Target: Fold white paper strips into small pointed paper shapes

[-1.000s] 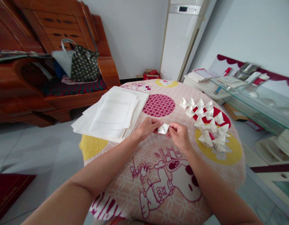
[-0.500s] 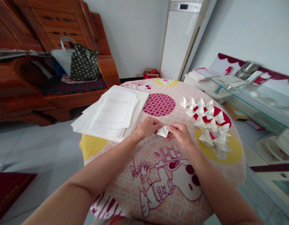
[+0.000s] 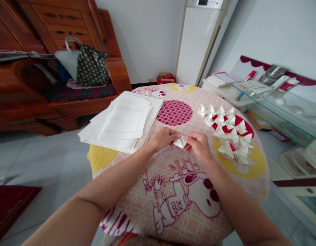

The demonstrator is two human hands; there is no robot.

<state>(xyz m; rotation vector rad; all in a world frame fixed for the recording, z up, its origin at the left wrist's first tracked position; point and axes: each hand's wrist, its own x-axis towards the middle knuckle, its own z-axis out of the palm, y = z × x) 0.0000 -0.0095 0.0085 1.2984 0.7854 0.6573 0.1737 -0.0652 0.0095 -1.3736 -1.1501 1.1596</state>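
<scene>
A small folded piece of paper [image 3: 180,142], white with some print, is held between both hands above the table. My left hand [image 3: 165,138] pinches its left side, thumb on top. At its right edge, my right hand [image 3: 198,145] grips it between thumb and fingers. The fingers below the paper are partly hidden. To the right of my hands, several folded paper shapes [image 3: 232,136] with pointed tips stand in rows. On the left lies a stack of loose paper sheets [image 3: 123,119], some with faint print.
A patterned cloth [image 3: 137,191] covers the round table. At the right, a glass shelf [image 3: 281,109] stands close to the table's edge, with metal bowls [image 3: 276,71] on it. A wooden bench [image 3: 117,73] with a dark patterned bag [image 3: 92,66] is at the far left.
The folded paper has tilted and turned slightly between my fingers, and my right fingers have shifted along its edge. The view has moved a little; the stack and the standing shapes remain in place.
</scene>
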